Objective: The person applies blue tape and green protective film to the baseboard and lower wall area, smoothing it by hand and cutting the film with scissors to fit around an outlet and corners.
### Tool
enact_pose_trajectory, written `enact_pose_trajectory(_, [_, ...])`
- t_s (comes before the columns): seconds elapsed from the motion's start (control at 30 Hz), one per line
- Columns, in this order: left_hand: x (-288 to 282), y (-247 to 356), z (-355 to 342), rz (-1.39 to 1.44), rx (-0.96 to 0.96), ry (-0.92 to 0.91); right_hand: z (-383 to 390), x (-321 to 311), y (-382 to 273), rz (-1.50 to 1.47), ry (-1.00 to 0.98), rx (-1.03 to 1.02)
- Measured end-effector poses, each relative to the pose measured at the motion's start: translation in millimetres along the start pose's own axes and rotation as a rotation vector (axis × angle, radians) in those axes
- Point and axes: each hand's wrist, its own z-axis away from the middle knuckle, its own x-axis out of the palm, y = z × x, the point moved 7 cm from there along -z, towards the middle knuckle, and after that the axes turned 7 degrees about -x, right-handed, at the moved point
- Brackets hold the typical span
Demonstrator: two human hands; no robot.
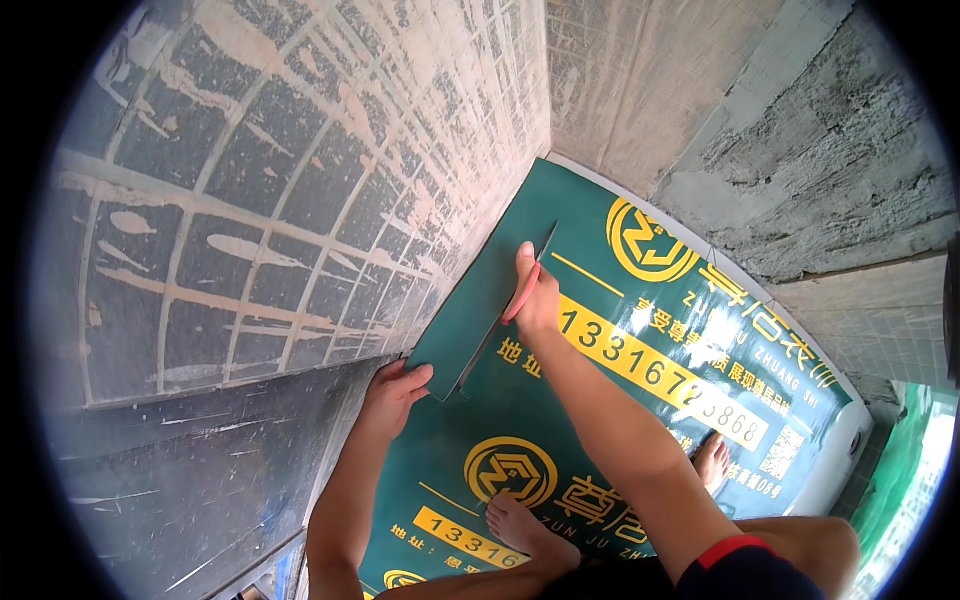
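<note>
A green printed floor sheet (590,400) with yellow markings spreads under me. My right hand (540,295) grips a pair of scissors (523,294) by the red handle, its thin blade pointing away from me over the sheet. Behind the scissors a cut runs back toward my left hand, parting a strip (470,330) along the left wall from the rest. My left hand (395,392) pinches the near end of that strip at the wall, thumb on top; its other fingers are partly hidden.
A dark wall with pale adhesive patches (270,230) rises close on my left. Rough cement (810,160) covers the wall at the far right. My bare feet (520,525) stand on the sheet. Green netting (895,470) hangs at the right edge.
</note>
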Motion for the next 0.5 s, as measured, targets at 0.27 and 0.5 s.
enact_pose_trajectory(0.27, [1.0, -0.6, 6.8, 0.056, 0.01, -0.033, -59.3, -21.5, -40.0, 0.043, 0.036, -0.013])
enact_pose_trajectory(0.5, [8.6, -0.1, 7.1, 0.084, 0.024, -0.11, -97.3, -32.9, -38.4, 0.081, 0.007, 0.03])
